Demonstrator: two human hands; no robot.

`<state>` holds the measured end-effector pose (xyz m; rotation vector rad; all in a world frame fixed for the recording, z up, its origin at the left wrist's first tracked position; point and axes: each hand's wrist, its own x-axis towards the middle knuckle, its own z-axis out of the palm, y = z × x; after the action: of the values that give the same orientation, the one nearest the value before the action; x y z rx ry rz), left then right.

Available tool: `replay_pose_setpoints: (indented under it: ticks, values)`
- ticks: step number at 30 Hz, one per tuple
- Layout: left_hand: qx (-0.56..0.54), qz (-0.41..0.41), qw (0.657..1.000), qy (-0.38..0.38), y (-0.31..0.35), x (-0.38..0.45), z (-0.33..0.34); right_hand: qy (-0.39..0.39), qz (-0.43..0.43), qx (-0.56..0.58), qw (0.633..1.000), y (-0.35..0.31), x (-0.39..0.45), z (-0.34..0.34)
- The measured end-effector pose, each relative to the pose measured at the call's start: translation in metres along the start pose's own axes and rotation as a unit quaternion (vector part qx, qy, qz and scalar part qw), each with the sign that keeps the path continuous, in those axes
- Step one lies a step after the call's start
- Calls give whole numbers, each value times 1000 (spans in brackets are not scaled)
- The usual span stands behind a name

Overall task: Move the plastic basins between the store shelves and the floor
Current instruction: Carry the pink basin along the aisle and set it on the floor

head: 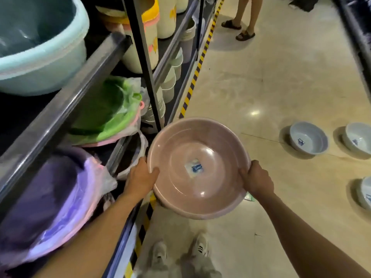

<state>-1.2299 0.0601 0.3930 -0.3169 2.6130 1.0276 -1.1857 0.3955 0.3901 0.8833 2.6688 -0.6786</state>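
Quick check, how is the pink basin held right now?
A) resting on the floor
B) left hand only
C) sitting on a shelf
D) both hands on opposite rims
D: the left hand and right hand each grip an opposite side of the pink basin, which is held in the air above the floor beside the shelves.

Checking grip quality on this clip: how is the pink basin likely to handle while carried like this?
The pink basin is probably light: it is empty and thin-walled. Its glossy surface looks slippery, so the left hand and right hand gripping opposite rims seems sensible. The rim may flex slightly.
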Motion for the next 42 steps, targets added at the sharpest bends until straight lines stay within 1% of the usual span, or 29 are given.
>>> replay_pose_setpoints:
  ticks: [4, 6, 8, 14, 17, 20, 24, 32, 35, 39, 42]
  values:
    - [-12, -3, 999, -38, -47, 70, 48, -10, -11, -20, 1000, 7, 60, 76]
    - [-2, -28, 997, -76, -80, 104, 81, -25, -4, -32, 999, 19, 89, 125]
    - [16, -55, 994, -94, -117, 134, 115, -42, 3, -42, 998, 31, 115, 175]
    - [83, -110, 986, -97, -219, 205, 215, -76, 8, -64, 995, 70, 179, 323]
    - [133, -147, 975, -102, -257, 234, 259, -95, 17, -66, 993, 90, 206, 386]
    - [147, -144, 974, -90, -287, 254, 292, -105, 19, -57, 993, 106, 225, 433]
    - [144, -155, 973, -97, -313, 273, 320, -103, 18, -53, 993, 123, 244, 474]
    - [136, -179, 968, -114, -338, 295, 359, -92, 30, -76, 992, 140, 261, 524]
    - [143, -185, 966, -113, -343, 300, 371, -85, 24, -89, 992, 146, 267, 537]
    - [148, -183, 965, -116, -349, 307, 383, -50, 2, -126, 991, 151, 271, 544]
    - [145, -189, 963, -125, -353, 311, 384, -55, -2, -133, 990, 150, 273, 544]
